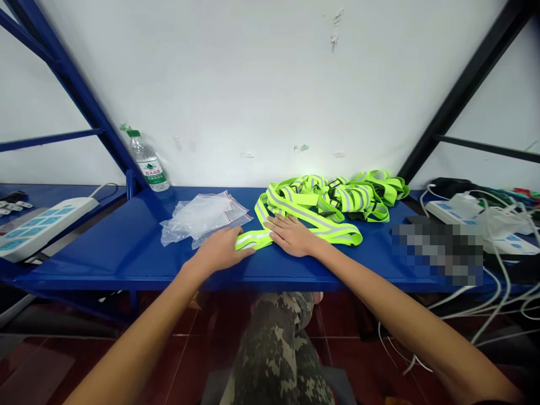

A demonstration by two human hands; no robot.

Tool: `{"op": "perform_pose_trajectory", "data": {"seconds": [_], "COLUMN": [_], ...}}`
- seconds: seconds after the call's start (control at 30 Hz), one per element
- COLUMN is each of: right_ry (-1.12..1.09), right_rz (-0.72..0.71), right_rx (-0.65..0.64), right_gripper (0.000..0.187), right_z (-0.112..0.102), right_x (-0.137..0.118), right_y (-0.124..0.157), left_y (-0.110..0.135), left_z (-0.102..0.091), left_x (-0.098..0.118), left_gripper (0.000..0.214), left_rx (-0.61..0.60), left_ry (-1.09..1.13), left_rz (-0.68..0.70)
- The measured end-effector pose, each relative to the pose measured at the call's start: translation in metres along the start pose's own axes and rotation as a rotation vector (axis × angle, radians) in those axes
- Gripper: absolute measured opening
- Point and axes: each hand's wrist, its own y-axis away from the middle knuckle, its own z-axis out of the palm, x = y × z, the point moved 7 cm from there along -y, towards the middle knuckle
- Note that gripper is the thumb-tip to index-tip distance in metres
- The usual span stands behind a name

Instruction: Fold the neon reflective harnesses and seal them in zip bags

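A neon yellow-green reflective strap (331, 229) with a silver stripe lies looped on the blue table. Its left end is gripped by my left hand (222, 247), between thumb and fingers. My right hand (292, 233) rests flat on the strap just to the right, fingers stretched out and pointing left. Behind and to the right, more reflective straps with black buckles are heaped in a pile (350, 194). Several clear zip bags (202, 214) with red edges lie beyond my left hand.
A water bottle (149, 163) with a green cap stands against the wall at the back left. White power strips lie at the left (46, 225) and right (502, 239), with loose cables around the right one. The table's front edge (261, 283) runs above my legs.
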Motion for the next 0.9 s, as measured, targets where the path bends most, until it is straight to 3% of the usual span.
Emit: {"op": "perform_pose_trajectory", "data": {"seconds": [0.07,0.13,0.23,0.33,0.47,0.6,0.73,0.9], "right_ry": [0.0,0.0,-0.009,-0.017,-0.003,0.086,0.138,0.117], "right_rz": [-0.002,-0.006,-0.009,-0.027,-0.074,-0.041,-0.035,-0.049], "right_rx": [0.009,0.015,0.025,0.071,0.219,0.333,0.287,0.278], "right_gripper": [0.059,0.059,0.059,0.055,0.047,0.04,0.041,0.035], "right_z": [0.0,0.0,0.0,-0.002,-0.01,-0.017,-0.016,-0.021], "right_x": [0.0,-0.001,-0.002,-0.004,-0.006,-0.005,-0.008,-0.011], "right_y": [0.0,0.001,0.001,0.001,0.005,0.01,0.009,0.014], "left_y": [-0.001,-0.003,-0.011,-0.023,-0.051,-0.081,-0.095,-0.087], "left_z": [-0.006,-0.016,-0.027,-0.028,-0.016,0.006,0.018,0.015], "left_x": [-0.008,-0.011,-0.015,-0.009,0.024,0.048,0.056,0.059], "left_gripper": [0.066,0.079,0.082,0.083,0.078,0.075,0.07,0.063], "left_rx": [-0.038,0.008,0.209,0.439,0.518,0.439,0.394,0.428], "left_ry": [0.222,0.494,0.909,1.124,1.243,1.258,1.082,0.833], "left_rz": [0.045,0.082,0.002,-0.115,-0.048,0.015,0.015,-0.031]}}
